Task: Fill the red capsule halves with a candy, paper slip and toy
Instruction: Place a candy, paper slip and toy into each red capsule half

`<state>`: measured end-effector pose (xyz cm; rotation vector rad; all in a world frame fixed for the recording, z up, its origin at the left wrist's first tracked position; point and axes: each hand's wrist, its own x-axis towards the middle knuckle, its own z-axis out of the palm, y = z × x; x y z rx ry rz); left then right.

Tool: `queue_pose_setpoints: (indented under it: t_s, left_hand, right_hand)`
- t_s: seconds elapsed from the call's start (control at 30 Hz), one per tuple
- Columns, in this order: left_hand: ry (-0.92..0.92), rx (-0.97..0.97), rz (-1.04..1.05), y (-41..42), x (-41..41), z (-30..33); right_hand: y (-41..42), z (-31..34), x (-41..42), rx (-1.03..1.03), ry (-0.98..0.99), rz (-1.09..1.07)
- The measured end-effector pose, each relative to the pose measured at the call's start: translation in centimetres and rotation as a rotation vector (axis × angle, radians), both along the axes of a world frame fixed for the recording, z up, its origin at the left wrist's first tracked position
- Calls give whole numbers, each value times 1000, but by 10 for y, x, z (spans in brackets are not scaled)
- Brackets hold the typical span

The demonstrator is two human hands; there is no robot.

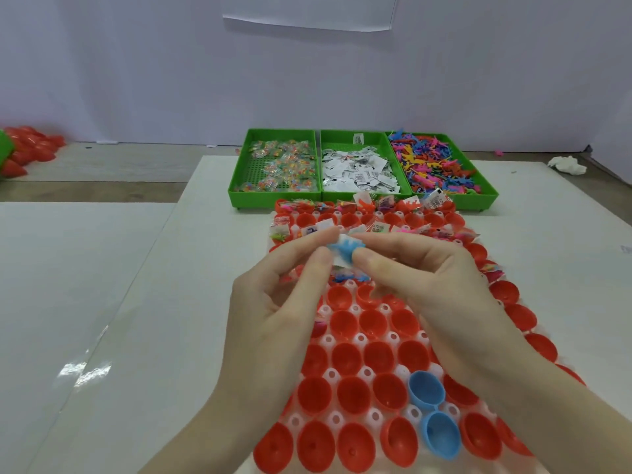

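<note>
Pinching a blue toy (343, 249) and white paper slip (342, 261) between left hand (273, 299) and right hand (424, 271) (over red capsule halves (378, 357)).

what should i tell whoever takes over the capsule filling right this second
Left hand and right hand: together pinching a small blue plastic toy with a white paper slip above the middle rows.
Supplies: three green plastic trays at the back hold wrapped candies, paper slips and coloured toys.
Done: red capsule halves in the far rows hold items.
Left: the near rows of red halves look empty; two blue capsule halves sit among them.
</note>
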<state>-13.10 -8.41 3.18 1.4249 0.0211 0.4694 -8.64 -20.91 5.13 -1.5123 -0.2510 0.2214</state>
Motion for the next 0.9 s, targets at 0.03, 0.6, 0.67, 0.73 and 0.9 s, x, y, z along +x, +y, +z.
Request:
queue_pose_setpoints:
  t_s: [0.03, 0.6, 0.67, 0.73, 0.9]
  left_hand:
    - [10, 50, 2, 2, 3, -1]
    - [118, 1154, 42, 28, 11, -42]
    - [116, 1204, 33, 29, 11, -44]
    - [96, 1246, 15, 30, 11, -46]
    - [54, 1296, -8, 29, 11, -49]
  right_hand:
    - [0, -1, 4, -8, 2, -1]
    - [-7, -30, 27, -755, -312, 194]
    - [-5, -32, 27, -789, -349, 214]
    - [-2, -33, 27, -855, -396, 244]
    - [8, -38, 21, -1079, -563, 304]
